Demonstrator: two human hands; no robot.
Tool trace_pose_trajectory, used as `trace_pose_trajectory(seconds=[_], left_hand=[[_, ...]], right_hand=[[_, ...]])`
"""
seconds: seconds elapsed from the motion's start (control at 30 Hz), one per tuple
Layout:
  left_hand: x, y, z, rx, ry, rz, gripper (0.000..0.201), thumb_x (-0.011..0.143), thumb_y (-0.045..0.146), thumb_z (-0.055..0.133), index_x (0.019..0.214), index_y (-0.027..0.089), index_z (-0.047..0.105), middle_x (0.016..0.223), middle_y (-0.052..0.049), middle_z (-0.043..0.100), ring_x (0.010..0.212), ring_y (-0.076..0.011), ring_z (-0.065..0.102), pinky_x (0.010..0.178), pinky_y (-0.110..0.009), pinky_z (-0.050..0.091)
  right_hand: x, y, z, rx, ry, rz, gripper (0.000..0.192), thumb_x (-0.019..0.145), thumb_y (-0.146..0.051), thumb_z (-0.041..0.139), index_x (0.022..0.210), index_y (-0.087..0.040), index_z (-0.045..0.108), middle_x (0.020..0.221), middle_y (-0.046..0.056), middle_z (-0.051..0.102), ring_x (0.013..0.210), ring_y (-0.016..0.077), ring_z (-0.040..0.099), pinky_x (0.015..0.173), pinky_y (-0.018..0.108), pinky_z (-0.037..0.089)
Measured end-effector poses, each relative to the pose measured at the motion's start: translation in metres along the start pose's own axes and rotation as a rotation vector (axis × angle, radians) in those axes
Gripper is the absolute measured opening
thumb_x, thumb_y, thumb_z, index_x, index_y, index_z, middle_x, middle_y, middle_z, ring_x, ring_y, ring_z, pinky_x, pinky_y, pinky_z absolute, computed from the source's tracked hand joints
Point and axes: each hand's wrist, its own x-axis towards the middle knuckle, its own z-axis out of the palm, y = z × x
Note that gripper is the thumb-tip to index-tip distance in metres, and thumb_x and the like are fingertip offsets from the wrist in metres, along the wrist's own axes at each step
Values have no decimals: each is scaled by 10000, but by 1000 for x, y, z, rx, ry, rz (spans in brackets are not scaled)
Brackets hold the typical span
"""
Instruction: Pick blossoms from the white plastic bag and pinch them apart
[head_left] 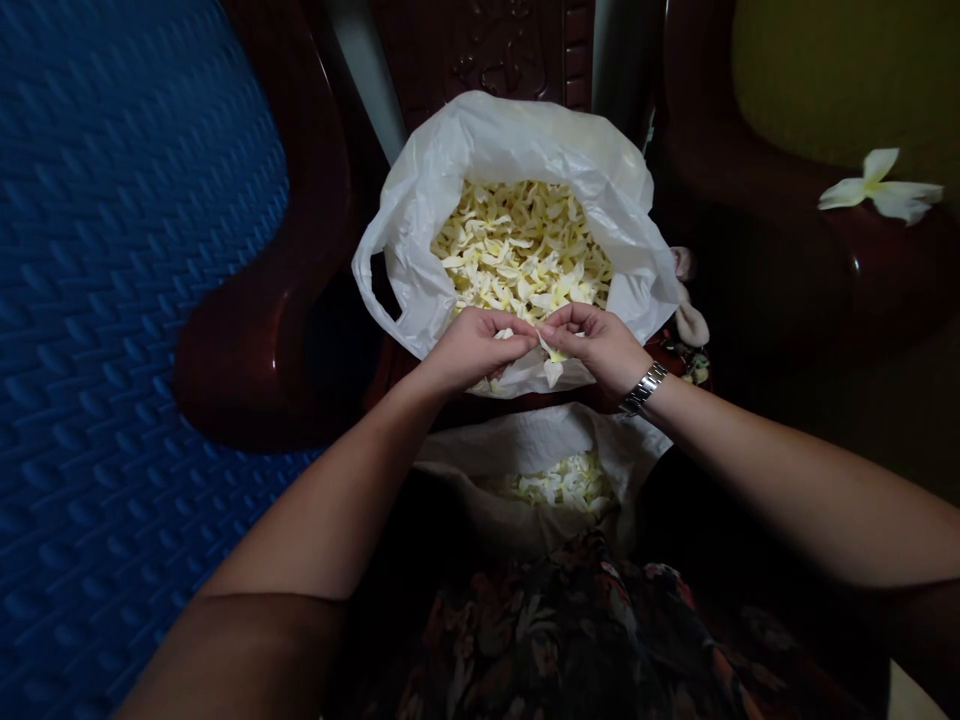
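Note:
A white plastic bag [442, 190] stands open on a dark chair, filled with pale yellow petals [517, 250]. My left hand [469, 350] and my right hand [596, 345] meet over its near rim, fingertips together, pinching a small pale flower [551, 355] between them. A metal watch [643, 388] sits on my right wrist. Closer to me, a second white bag [540, 440] lies on my lap with more pale flowers [562, 482] in it.
A dark red plastic chair [255, 340] holds the bag, with another chair arm [750, 200] at the right. One whole white flower [881, 190] lies on that right arm. Blue textured matting [105, 300] covers the left side. Floral fabric [570, 630] covers my lap.

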Motion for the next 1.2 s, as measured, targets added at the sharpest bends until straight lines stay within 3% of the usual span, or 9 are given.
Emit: trace_pose_trajectory(seconds=[0.53,0.9,1.2], left_hand=[[-1,3,0,8,12,-17,137,749,166,695,849,104,764,421,74,490,363,-47,398,388,-168,322],[0,3,1,-28,9,-42,85,760,110,674,811,110,742,404,74,485,340,-40,389,376,-162,297],[2,2,0,-24,-15,-61,60,816,129,641,771,127,680,368,79,454,329,-50,384,381,-163,293]], right_hand=[[1,1,0,-3,-1,-6,463,618,-560,866,775,-189,637,743,-8,626,686,124,502,679,293,388],[-1,2,0,-133,32,-154,388,709,-546,810,772,-207,631,778,13,655,723,151,543,745,330,455],[-3,2,3,-152,17,-167,368,737,-532,796,781,-205,632,789,19,661,745,158,558,764,336,462]])
